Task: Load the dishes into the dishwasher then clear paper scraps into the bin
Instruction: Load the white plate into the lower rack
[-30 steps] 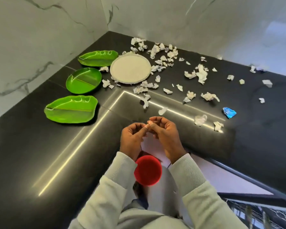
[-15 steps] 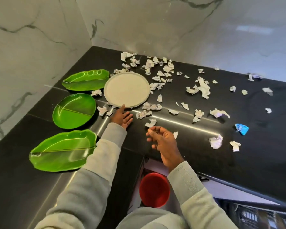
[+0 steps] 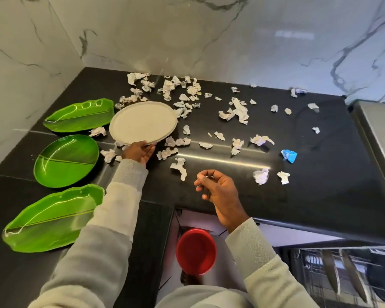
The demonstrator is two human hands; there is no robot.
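Where the black counter [image 3: 320, 196] ran into the corner, the white plate [image 3: 142, 123] was gripped at its near rim by the left hand [image 3: 140, 150], thumb on top and fingers beneath. The right hand [image 3: 218, 187] was held well apart, fingers curled, with a small scrap [image 3: 203, 177] pinched at thumb and forefinger. Paper scraps [image 3: 236, 112] were strewn beyond and right of the plate, and green dishes [image 3: 67, 161] were lined up on its left.

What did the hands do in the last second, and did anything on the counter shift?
The left hand left the right one, reached forward and took hold of the near rim of the white plate. The right hand stayed near the counter edge, still pinching what looks like a tiny scrap. The three green plates and scattered paper scraps lie as before.
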